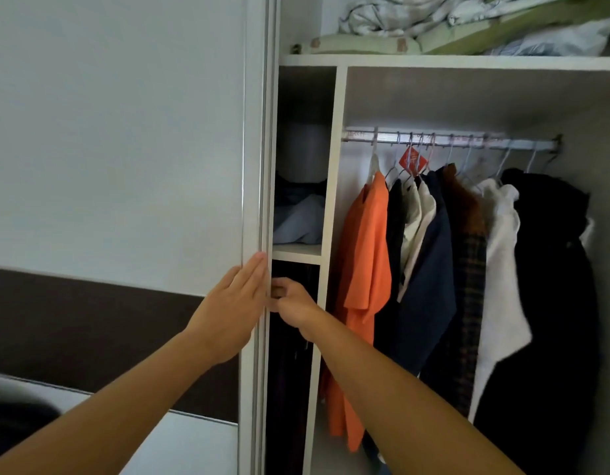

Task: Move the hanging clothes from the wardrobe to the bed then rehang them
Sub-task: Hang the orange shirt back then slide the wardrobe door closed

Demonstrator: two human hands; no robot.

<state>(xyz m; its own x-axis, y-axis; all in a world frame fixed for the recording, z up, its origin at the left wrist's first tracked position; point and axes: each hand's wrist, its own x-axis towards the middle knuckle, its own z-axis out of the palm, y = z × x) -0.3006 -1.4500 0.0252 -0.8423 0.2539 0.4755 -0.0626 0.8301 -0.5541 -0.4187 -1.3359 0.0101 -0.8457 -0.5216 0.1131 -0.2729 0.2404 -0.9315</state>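
Hands work the sliding door (255, 166): left hand (233, 303) flat, fingers straight against its edge, right hand (291, 303) curled round that edge. Hanging clothes (434, 252) sit on the rail (447, 140), up and right of both hands. Opening step, seemingly; next, lift a hanger off.

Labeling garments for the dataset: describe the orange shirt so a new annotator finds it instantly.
Look at the metal rail in the open wardrobe's large compartment. The orange shirt hangs at its far left end on a white hanger, next to the white divider. It is the only bright garment; its neighbours are black, navy, white and plaid.
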